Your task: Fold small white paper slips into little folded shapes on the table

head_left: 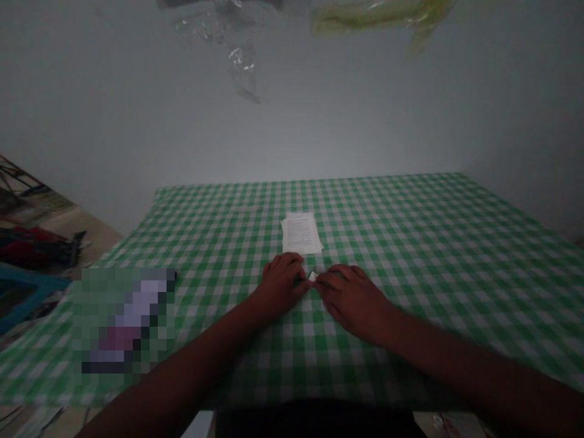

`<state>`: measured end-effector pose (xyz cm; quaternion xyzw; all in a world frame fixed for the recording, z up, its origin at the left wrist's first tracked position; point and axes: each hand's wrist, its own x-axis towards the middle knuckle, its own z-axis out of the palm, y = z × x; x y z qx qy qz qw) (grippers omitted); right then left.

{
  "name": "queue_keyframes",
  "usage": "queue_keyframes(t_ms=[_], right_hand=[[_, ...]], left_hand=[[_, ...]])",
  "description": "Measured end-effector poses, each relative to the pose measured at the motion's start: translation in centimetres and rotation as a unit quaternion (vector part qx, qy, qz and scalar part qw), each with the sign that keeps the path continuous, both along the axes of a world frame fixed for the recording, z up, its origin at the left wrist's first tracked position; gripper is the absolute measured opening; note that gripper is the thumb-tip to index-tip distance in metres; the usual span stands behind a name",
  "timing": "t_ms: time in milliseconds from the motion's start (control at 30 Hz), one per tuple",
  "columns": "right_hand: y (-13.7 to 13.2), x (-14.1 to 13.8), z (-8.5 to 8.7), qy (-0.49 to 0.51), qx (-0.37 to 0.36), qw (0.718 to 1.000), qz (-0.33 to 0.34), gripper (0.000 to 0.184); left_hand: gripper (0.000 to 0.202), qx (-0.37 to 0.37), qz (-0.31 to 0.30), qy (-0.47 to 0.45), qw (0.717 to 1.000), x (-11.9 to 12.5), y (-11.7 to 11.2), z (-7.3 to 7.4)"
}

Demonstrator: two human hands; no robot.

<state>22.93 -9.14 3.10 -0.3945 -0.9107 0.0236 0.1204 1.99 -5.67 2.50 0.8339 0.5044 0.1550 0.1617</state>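
Note:
My left hand (283, 281) and my right hand (352, 296) meet low over the table, fingers curled and fingertips drawn together. Between them is a small white piece of paper (312, 277), seemingly folded, pinched at its left side by my left thumb and fingers and at its right side by my right ones. Most of it is hidden by the fingertips. Just beyond my left hand lies a short stack of white printed sheets (301, 233), its edges slightly fanned out. The print is too small to read.
A green and white checked cloth (438, 243) covers the table. At the left lies a pixelated, slanted flat object (130, 319), its kind not visible. A pale wall (292, 134) rises behind the table. Left of the table, a blue-framed item (34, 292) and dark red things are on the floor.

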Motion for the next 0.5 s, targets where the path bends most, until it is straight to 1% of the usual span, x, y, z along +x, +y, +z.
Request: queue_keyframes(t_ms=[167, 300, 500], right_hand=[[-0.01, 0.07, -0.09, -0.007, 0.005, 1.000, -0.001, 0.033], [-0.07, 0.14, -0.21, -0.015, 0.013, 1.000, -0.001, 0.033], [-0.13, 0.16, -0.42, -0.029, 0.026, 0.999, -0.001, 0.032]], left_hand=[[0.013, -0.005, 0.015, 0.007, 1.000, 0.23, 0.14, -0.12], [0.012, -0.002, 0.011, 0.012, 1.000, 0.24, 0.23, -0.20], [0.010, -0.032, -0.003, 0.021, 0.999, 0.05, 0.52, 0.20]])
